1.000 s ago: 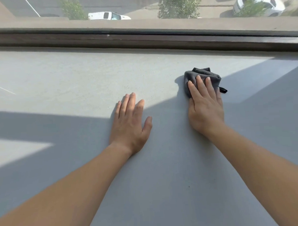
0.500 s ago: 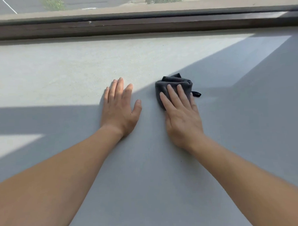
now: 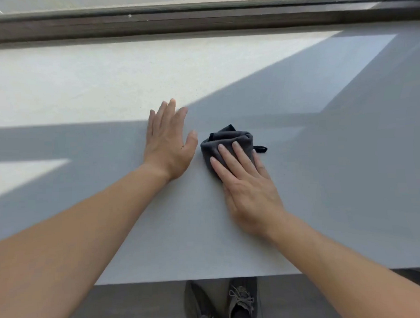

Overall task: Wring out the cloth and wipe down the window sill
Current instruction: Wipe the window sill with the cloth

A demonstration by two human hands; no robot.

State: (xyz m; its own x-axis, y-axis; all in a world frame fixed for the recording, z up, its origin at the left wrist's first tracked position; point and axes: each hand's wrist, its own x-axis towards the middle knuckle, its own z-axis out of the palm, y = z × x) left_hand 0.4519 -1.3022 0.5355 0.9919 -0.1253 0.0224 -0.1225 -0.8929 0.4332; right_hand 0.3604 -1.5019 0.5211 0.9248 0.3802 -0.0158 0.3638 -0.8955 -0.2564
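On the window sill (image 3: 336, 178), mid-depth: your R hand (image 3: 249, 188) presses the folded cloth (image 3: 229, 139) w/ straight fingers, grip released. L hand (image 3: 168, 148) lies flat, grip released. Cloth now sits nearer you, just beside the L thumb, vs. 1 s ago, so the wipe stroke is advancing.

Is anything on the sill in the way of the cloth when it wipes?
Only the left hand, lying flat on the window sill just left of the cloth. The right hand presses the cloth. Rightward and toward the window frame, nothing visible blocks it.
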